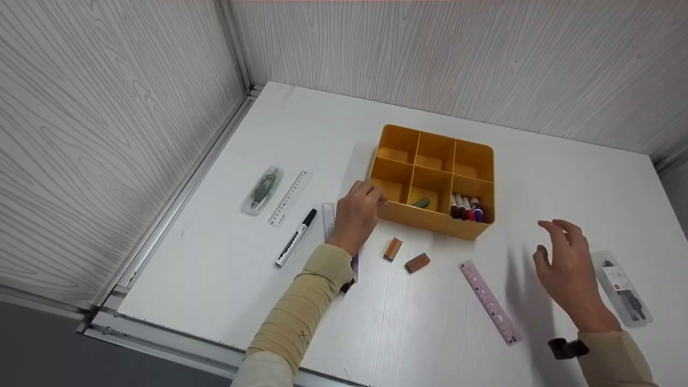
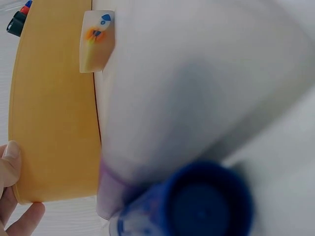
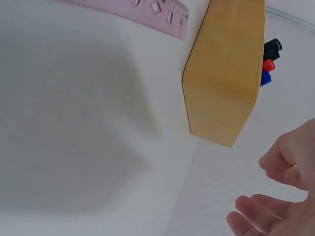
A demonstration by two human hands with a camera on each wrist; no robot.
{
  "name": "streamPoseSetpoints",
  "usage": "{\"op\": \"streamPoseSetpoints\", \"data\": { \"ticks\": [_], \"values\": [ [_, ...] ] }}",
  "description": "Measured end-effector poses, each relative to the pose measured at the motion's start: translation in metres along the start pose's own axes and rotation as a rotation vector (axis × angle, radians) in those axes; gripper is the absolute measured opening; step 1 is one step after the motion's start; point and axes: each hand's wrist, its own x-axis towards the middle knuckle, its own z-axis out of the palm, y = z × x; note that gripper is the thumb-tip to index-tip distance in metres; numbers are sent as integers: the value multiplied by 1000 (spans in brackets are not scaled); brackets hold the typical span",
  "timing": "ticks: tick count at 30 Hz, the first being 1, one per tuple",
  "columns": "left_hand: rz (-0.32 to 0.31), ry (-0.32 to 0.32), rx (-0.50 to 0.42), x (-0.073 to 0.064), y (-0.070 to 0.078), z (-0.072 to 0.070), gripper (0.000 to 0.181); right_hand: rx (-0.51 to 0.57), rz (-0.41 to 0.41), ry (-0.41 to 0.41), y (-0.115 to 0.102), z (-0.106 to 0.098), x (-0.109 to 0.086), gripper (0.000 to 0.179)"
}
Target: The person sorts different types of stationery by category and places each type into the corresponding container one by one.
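A yellow six-compartment organizer box (image 1: 424,219) stands on the table. My left hand (image 1: 357,212) grips its front left corner; in the left wrist view the thumb (image 2: 12,152) lies on the rim. Several markers (image 1: 466,208) with dark, red and blue caps stand in the front right compartment, and a green item (image 1: 422,203) lies in the front middle one. My right hand (image 1: 567,269) hovers right of the box, holding nothing, its fingers loosely bent. In front of the box lie two small eraser-like blocks (image 1: 393,249), one printed with a rocket.
A pink ruler (image 1: 489,302) lies front right, beside a clear case (image 1: 622,288). On the left are another clear case (image 1: 263,189), a clear ruler (image 1: 290,198) and a black-capped marker (image 1: 295,238). My left forearm partly hides a second clear ruler (image 1: 328,217) and a dark-capped item (image 1: 347,285).
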Motion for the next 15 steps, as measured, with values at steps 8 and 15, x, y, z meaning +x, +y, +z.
{"op": "streamPoseSetpoints", "data": {
  "ticks": [8, 15],
  "values": [
    [-2, 2, -15, 0, 0, 0, 5, -65, 157, -17, 33, -23, -19, 42],
    [-2, -2, -7, 0, 0, 0, 5, -132, 313, -142, 52, -37, -33, 44]
  ]
}}
